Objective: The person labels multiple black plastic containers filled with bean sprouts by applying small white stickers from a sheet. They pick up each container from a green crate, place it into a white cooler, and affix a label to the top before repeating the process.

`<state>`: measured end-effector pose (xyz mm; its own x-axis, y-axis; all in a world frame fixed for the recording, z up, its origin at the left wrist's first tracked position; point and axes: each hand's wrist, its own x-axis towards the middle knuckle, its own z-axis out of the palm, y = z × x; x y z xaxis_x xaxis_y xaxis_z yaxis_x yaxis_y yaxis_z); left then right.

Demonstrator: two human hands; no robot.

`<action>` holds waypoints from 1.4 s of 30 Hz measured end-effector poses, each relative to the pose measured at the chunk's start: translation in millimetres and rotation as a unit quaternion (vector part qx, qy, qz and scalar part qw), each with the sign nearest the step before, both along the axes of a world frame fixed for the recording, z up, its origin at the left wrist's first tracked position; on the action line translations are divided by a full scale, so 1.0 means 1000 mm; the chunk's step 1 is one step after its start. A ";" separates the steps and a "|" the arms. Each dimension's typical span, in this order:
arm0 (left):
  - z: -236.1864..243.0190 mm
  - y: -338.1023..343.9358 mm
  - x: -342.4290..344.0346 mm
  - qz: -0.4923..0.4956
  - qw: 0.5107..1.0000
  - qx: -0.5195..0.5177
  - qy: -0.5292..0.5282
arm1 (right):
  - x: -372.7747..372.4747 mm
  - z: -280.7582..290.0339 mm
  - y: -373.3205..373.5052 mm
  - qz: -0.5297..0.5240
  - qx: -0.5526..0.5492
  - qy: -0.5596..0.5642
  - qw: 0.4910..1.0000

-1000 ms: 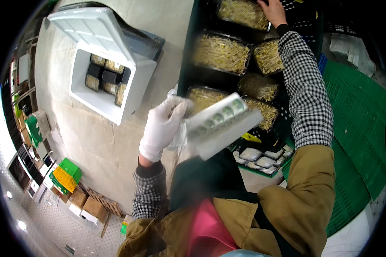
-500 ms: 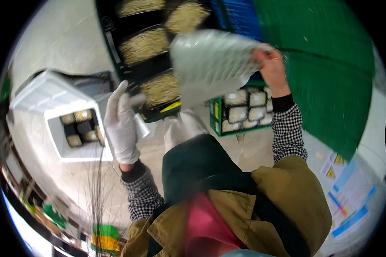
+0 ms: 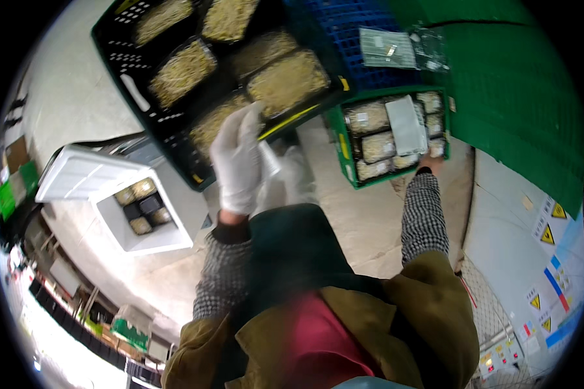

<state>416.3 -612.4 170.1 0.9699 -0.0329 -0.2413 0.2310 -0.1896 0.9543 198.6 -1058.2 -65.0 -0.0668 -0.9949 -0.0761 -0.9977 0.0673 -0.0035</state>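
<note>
Reaching down in the head view, your bare right hand (image 3: 431, 163) is now at the near edge of the green crate (image 3: 379, 181), just below a white sheet (image 3: 407, 126) lying across the wrapped packs (image 3: 378, 146). Half a second ago that hand was higher up, pinching the edge of a large pale sheet in mid-air, and no sheet showed on the visible packs. Its fingertips are partly lost against the crate now, so you cannot tell whether they pinch anything.

Your gloved left hand (image 3: 235, 159) is in front of the black crate (image 3: 169, 133) with its trays of sprouts (image 3: 285, 85). Its fingers, spread a moment before, are drawn closer together; a small white slip (image 3: 270, 159) shows at the thumb side, but blur hides whether it is pinched.

The view has swung, so more of the black crate shows at upper left and the green crate sits higher. A pale ribbed pad (image 3: 388, 48), out of sight half a second ago, now shows on the blue lattice (image 3: 347, 32). The white foam box (image 3: 183, 201) stands with its lid open, as before.
</note>
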 end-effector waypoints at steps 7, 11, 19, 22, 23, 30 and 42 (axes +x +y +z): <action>-0.023 -0.034 0.010 0.123 0.992 -0.021 -0.035 | 0.143 0.179 0.208 0.342 0.479 -0.556 0.587; 0.010 -0.021 0.019 0.077 0.997 -0.018 0.014 | 0.183 0.248 0.299 0.425 0.504 -0.488 0.572; 0.020 0.046 0.037 0.101 0.939 -0.260 0.203 | 0.268 0.236 0.340 0.465 0.513 -0.475 0.543; 0.000 0.055 0.044 0.187 0.943 -0.210 0.175 | 0.301 0.234 0.358 0.505 0.540 -0.410 0.533; -0.002 0.058 0.045 0.206 0.933 -0.242 0.169 | 0.316 0.230 0.364 0.501 0.565 -0.396 0.522; 0.019 0.102 0.059 0.093 0.968 -0.232 -0.009 | 0.543 0.092 0.386 0.685 0.202 -0.413 0.566; 0.026 0.117 0.053 0.294 0.869 -0.357 0.177 | 0.596 0.023 0.458 0.658 0.134 -0.333 0.662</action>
<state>468.9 -495.0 195.8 0.7385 0.1796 -0.6499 0.3907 0.6716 0.6295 794.7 -600.3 -41.8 0.9814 -0.1032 0.1617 0.0236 -0.7716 -0.6357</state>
